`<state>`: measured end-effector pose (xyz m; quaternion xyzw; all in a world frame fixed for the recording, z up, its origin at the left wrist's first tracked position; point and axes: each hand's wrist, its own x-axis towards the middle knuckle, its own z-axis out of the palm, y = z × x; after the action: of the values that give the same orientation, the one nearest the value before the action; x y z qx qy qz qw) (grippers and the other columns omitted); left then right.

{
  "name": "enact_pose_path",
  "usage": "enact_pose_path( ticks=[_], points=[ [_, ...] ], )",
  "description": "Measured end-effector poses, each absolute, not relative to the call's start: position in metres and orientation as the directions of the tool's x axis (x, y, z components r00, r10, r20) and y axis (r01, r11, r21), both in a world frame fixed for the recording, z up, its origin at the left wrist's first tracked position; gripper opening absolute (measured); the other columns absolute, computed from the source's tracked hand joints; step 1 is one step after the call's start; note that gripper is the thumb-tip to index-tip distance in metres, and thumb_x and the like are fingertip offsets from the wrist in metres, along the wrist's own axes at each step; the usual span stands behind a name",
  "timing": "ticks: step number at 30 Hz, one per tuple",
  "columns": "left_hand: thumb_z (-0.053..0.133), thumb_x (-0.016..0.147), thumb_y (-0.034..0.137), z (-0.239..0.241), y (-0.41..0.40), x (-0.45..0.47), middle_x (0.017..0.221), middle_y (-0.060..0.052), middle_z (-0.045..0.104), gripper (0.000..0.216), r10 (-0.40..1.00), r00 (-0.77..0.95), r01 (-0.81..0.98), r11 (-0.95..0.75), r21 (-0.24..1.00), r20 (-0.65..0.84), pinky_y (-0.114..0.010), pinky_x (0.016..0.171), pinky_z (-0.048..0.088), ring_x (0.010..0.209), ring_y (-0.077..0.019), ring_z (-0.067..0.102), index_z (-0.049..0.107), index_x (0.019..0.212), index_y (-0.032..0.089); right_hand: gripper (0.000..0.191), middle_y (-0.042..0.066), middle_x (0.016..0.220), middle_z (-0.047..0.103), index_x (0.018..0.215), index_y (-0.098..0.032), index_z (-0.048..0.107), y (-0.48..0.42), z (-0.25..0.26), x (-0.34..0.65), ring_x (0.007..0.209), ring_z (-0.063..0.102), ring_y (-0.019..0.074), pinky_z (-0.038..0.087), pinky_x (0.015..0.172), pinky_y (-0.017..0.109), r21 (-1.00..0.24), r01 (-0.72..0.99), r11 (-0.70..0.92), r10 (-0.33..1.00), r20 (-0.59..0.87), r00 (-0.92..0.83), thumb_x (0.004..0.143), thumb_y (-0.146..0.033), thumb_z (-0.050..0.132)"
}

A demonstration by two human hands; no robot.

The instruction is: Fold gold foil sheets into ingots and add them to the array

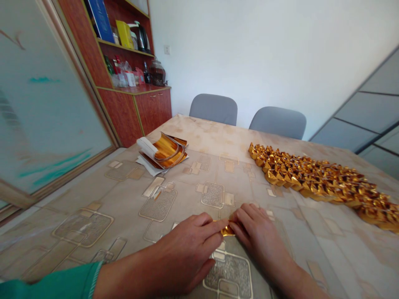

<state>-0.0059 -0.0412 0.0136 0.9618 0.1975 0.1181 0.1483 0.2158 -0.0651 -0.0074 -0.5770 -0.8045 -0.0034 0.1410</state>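
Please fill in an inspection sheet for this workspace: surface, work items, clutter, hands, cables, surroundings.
Surface: beige tablecloth with rounded-square pattern.
Work items: small shiny gold foil piece between the hands; loose stack of gold-faced sheets, far left; rows of folded gold foil shapes, right.
Clutter: yellow package and rounded dark glass jar among shelf items.
Hands: left hand and right hand at the foil piece's opposite ends; grip partly hidden.
Cables: nothing seen.
Surroundings: red-brown wooden cabinet; two grey chairs with rounded backs.
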Motion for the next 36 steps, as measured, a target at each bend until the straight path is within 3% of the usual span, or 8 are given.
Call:
enact_pose_path(
  ticks=[9, 12, 15, 18, 27, 31, 33, 36],
  points=[
    [0.061, 0.087, 0.025, 0.012, -0.039, -0.005, 0.128, -0.009, 0.061, 0.018, 0.401, 0.909, 0.362, -0.896, 0.259, 0.117, -0.037, 0.094, 0.047, 0.103, -0.0250, 0.054, 0.063, 0.102, 0.016, 0.012, 0.003, 0.078, 0.062, 0.082, -0.020, 0.055, -0.064, -0.019, 0.216, 0.071, 0.059, 0.0240, 0.042, 0.064, 0.035, -0.081, 0.922, 0.379, 0.893, 0.295, -0.341, 0.088, -0.017, 0.065],
    [0.062, 0.089, 0.030, 0.010, -0.035, -0.011, 0.138, -0.008, 0.057, 0.032, 0.370, 0.923, 0.333, -0.906, 0.260, 0.109, -0.036, 0.100, 0.044, 0.111, -0.0253, 0.054, 0.061, 0.118, 0.017, 0.012, 0.003, 0.079, 0.061, 0.083, -0.020, 0.054, -0.064, -0.019, 0.215, 0.072, 0.059, 0.0241, 0.042, 0.065, 0.035, -0.069, 0.926, 0.371, 0.896, 0.288, -0.338, 0.089, -0.017, 0.063],
    [0.062, 0.089, 0.029, 0.007, -0.033, -0.019, 0.146, -0.006, 0.051, 0.053, 0.344, 0.933, 0.301, -0.906, 0.297, 0.106, -0.035, 0.108, 0.040, 0.125, -0.0254, 0.048, 0.048, 0.139, 0.018, 0.012, 0.003, 0.080, 0.061, 0.083, -0.020, 0.053, -0.064, -0.018, 0.214, 0.074, 0.058, 0.0245, 0.042, 0.066, 0.036, -0.062, 0.930, 0.362, 0.902, 0.275, -0.333, 0.089, -0.018, 0.063],
    [0.062, 0.089, 0.026, 0.005, -0.035, -0.023, 0.147, -0.005, 0.051, 0.056, 0.377, 0.919, 0.322, -0.886, 0.334, 0.114, -0.035, 0.109, 0.040, 0.129, -0.0252, 0.047, 0.047, 0.142, 0.020, 0.013, 0.003, 0.080, 0.060, 0.084, -0.020, 0.052, -0.065, -0.018, 0.213, 0.074, 0.058, 0.0246, 0.042, 0.067, 0.036, -0.061, 0.930, 0.362, 0.901, 0.277, -0.333, 0.088, -0.020, 0.065],
    [0.053, 0.096, 0.022, 0.001, -0.046, -0.021, 0.123, -0.006, 0.069, 0.027, 0.469, 0.821, 0.330, -0.855, 0.400, 0.326, -0.038, 0.104, 0.043, 0.111, -0.0218, 0.061, 0.063, 0.121, 0.021, 0.009, 0.005, 0.084, 0.060, 0.087, -0.019, 0.054, -0.065, -0.019, 0.212, 0.078, 0.057, 0.0251, 0.042, 0.070, 0.038, -0.096, 0.931, 0.353, 0.912, 0.255, -0.320, 0.091, -0.022, 0.063],
    [0.053, 0.096, 0.026, 0.006, -0.034, -0.005, 0.094, -0.004, 0.069, 0.016, 0.627, 0.743, 0.462, -0.734, 0.498, 0.234, -0.034, 0.085, 0.047, 0.092, -0.0206, 0.059, 0.066, 0.089, 0.019, 0.008, 0.005, 0.085, 0.060, 0.087, -0.019, 0.055, -0.065, -0.018, 0.211, 0.079, 0.057, 0.0252, 0.041, 0.071, 0.038, -0.106, 0.933, 0.345, 0.918, 0.246, -0.311, 0.090, -0.020, 0.062],
    [0.063, 0.088, 0.025, 0.010, -0.026, 0.007, 0.097, -0.005, 0.065, 0.008, 0.732, 0.658, 0.582, -0.644, 0.496, 0.178, -0.034, 0.081, 0.046, 0.094, -0.0230, 0.056, 0.063, 0.090, 0.018, 0.007, 0.005, 0.085, 0.061, 0.087, -0.019, 0.056, -0.065, -0.017, 0.211, 0.079, 0.057, 0.0249, 0.040, 0.071, 0.037, -0.118, 0.933, 0.339, 0.923, 0.236, -0.305, 0.090, -0.019, 0.063],
    [0.068, 0.078, 0.024, 0.012, -0.016, 0.021, 0.094, -0.005, 0.061, 0.014, 0.766, 0.638, 0.640, -0.580, 0.505, 0.072, -0.032, 0.076, 0.043, 0.091, -0.0232, 0.055, 0.062, 0.088, 0.017, 0.008, 0.004, 0.085, 0.061, 0.085, -0.019, 0.056, -0.066, -0.014, 0.212, 0.080, 0.056, 0.0233, 0.039, 0.072, 0.036, -0.194, 0.925, 0.326, 0.932, 0.229, -0.281, 0.090, -0.017, 0.062]
  ],
)
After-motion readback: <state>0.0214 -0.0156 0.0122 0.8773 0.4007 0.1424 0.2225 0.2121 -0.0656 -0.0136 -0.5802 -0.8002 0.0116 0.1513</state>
